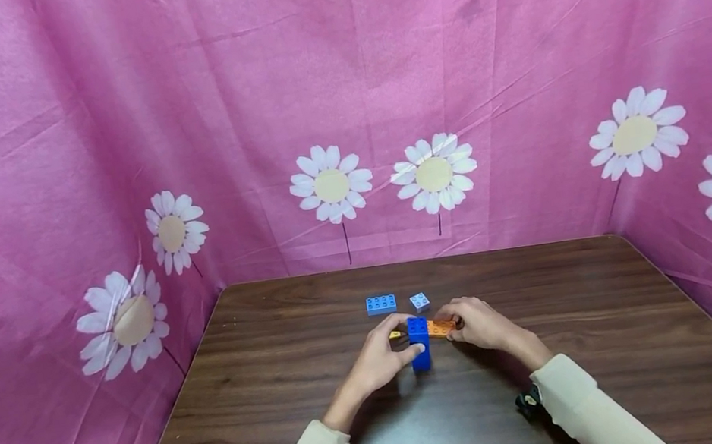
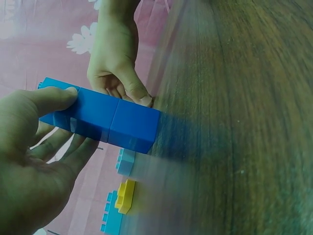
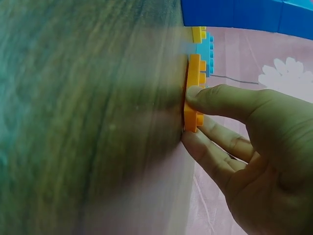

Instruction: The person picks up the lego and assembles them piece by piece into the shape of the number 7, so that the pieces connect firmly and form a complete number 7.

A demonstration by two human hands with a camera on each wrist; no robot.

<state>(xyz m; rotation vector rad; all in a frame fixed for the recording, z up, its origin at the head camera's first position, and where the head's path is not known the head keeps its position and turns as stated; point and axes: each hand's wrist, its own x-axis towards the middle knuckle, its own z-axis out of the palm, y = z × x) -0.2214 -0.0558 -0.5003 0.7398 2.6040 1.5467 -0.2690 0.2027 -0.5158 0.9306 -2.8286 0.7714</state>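
My left hand (image 1: pixel 382 360) grips an upright stack of dark blue bricks (image 1: pixel 421 362), thumb on the near side and fingers behind. In the left wrist view the joined blue bricks (image 2: pixel 112 118) show plain sides, their lower end right at the tabletop. To the right of the stack, my right hand (image 1: pixel 482 323) pinches a flat orange brick (image 1: pixel 441 328) at its right end. The right wrist view shows the orange brick (image 3: pixel 194 68) low along the table, studs up, with thumb and fingertips around it. A yellow brick (image 1: pixel 395 334) is mostly hidden behind the left hand.
Farther back on the brown wooden table (image 1: pixel 274 319) lie a light blue eight-stud brick (image 1: pixel 381 305) and a smaller pale blue brick (image 1: pixel 419 301). A pink curtain (image 1: pixel 230 118) printed with daisies hangs around the table's back and sides.
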